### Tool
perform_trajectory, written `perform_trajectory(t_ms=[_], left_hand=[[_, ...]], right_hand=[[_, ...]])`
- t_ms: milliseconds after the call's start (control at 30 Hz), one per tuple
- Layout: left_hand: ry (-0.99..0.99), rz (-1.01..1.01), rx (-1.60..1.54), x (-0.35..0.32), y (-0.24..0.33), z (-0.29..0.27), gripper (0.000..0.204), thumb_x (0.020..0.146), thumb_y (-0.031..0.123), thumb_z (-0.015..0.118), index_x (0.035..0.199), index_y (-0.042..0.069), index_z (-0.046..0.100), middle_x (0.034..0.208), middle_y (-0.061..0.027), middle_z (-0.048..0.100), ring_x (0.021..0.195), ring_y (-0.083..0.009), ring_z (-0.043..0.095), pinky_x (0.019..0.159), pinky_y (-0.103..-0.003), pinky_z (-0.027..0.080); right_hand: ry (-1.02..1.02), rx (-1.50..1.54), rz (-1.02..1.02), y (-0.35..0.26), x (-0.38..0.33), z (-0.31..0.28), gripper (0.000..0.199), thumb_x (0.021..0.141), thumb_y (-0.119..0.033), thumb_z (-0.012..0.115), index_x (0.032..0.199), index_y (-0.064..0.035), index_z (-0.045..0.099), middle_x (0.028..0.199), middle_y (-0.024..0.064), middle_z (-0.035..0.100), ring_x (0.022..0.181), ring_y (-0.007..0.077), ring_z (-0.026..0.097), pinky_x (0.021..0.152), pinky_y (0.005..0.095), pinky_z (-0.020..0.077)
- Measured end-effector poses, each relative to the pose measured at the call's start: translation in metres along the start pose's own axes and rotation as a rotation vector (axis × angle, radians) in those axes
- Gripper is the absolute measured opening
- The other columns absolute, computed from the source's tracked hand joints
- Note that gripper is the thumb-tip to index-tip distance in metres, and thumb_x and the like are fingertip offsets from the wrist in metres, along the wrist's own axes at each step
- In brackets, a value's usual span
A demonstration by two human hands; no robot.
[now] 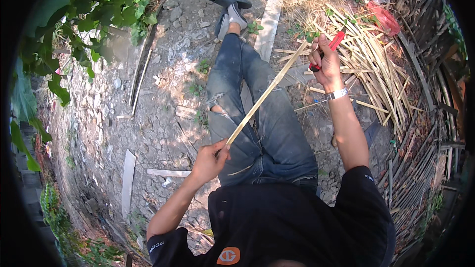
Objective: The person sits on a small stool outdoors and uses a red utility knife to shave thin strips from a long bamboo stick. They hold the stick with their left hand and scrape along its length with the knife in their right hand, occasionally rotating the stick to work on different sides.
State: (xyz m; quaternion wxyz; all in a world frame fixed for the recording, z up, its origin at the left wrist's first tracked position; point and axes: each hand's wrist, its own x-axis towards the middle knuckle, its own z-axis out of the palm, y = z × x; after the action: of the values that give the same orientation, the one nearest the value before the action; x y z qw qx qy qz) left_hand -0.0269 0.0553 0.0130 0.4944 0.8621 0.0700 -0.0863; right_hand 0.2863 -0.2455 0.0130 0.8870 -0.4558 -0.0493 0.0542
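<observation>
A long, pale bamboo strip (pixel 267 93) slants across my outstretched legs, from lower left to upper right. Its near end is pinched between the thumb and fingers of my left hand (pixel 210 160), above my thigh. My right hand (pixel 326 64), with a metal watch on the wrist, is closed around a red-and-black tool that looks like a utility knife (pixel 337 41); no blade can be made out. The strip's far end lies right beside the fingers of that hand, and I cannot tell whether they touch it.
Many split bamboo strips (pixel 378 69) lie heaped at the right, near a red plastic bag (pixel 383 19). A wooden plank (pixel 272 15) runs beyond my legs. Thin sticks (pixel 415 168) are piled along the right edge. Leafy plants (pixel 79 10) hang at the upper left over stony ground.
</observation>
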Motion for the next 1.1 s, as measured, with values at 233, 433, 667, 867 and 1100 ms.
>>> perform_trajectory(t_ms=[233,433,667,867,1100], left_hand=[[0.044,-0.076,-0.217,0.004,-0.005,0.01,0.033,0.103,0.015,0.062,0.132,0.0,0.066,0.074,0.0004,0.066,0.067,-0.0034,0.059,0.06,-0.022,0.048],[0.069,-0.054,-0.357,0.018,0.02,0.017,0.034,0.102,0.016,0.064,0.13,-0.003,0.067,0.075,0.0033,0.061,0.069,-0.0018,0.055,0.059,-0.02,0.044],[0.162,-0.095,-0.423,0.033,0.047,0.018,0.035,0.102,0.017,0.064,0.133,0.0,0.066,0.075,0.0048,0.058,0.065,-0.0011,0.048,0.056,-0.02,0.039],[0.26,0.046,-0.188,0.028,0.031,0.026,0.036,0.1,0.015,0.067,0.13,-0.004,0.066,0.074,0.0037,0.058,0.064,-0.0031,0.047,0.055,-0.022,0.04],[0.231,-0.014,-0.311,0.029,0.028,0.023,0.033,0.1,0.012,0.066,0.128,-0.005,0.067,0.075,0.0038,0.063,0.061,-0.0033,0.045,0.054,-0.024,0.04]], right_hand=[[0.448,-0.281,0.104,-0.018,0.015,-0.043,0.046,0.1,-0.041,0.065,0.121,0.0002,0.06,0.119,0.0207,0.07,0.047,0.0044,0.034,0.046,0.0217,0.0315],[-0.172,-0.826,0.134,0.017,-0.069,0.024,0.055,0.1,-0.053,0.057,0.095,-0.0002,0.072,0.072,0.0152,0.067,0.049,0.017,0.049,0.051,0.0327,0.0401],[-0.644,-1.36,-0.083,0.027,-0.153,0.088,0.057,0.1,-0.054,0.058,0.076,-0.0022,0.066,0.056,0.0227,0.057,0.054,0.0441,0.059,0.054,0.0516,0.0462],[-0.549,-1.55,-0.087,0.033,-0.13,0.082,0.063,0.098,-0.059,0.056,0.075,-0.0016,0.068,0.056,0.0233,0.058,0.056,0.0447,0.062,0.054,0.0529,0.047],[-0.552,-1.517,-0.131,0.04,-0.111,0.079,0.066,0.099,-0.059,0.055,0.076,0.0,0.07,0.057,0.0238,0.06,0.057,0.0447,0.063,0.055,0.0525,0.0482]])
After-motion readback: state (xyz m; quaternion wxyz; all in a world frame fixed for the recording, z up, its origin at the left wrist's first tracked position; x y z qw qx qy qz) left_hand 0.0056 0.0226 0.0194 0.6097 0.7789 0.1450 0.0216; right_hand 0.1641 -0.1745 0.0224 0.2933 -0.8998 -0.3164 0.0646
